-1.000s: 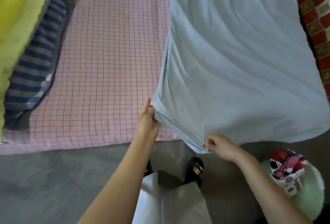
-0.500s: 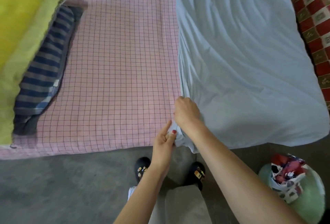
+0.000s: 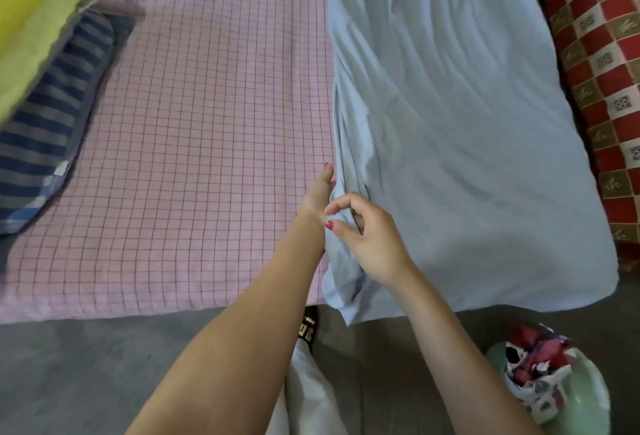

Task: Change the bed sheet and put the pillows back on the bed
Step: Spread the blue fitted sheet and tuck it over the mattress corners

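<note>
A light blue sheet (image 3: 450,129) lies over the right half of the bed, its bunched left edge running down the middle. The pink checked sheet (image 3: 207,143) shows bare on the left half. My left hand (image 3: 320,188) is at that bunched edge, thumb on top and fingers hidden under the blue fabric. Just below it my right hand (image 3: 370,237) pinches a fold of the blue sheet between thumb and curled fingers. A blue striped pillow (image 3: 48,123) lies at the bed's left side.
A yellow-green blanket (image 3: 31,19) is piled over the pillow at far left. Red patterned fabric (image 3: 595,64) borders the bed on the right. A green basin (image 3: 568,400) holding clothes stands on the grey floor at lower right. My slippered foot (image 3: 309,323) is by the bed's near edge.
The blue sheet, lifted a second ago, has settled flat on the right half. My left hand moved up along its edge; my right hand shifted down below it.
</note>
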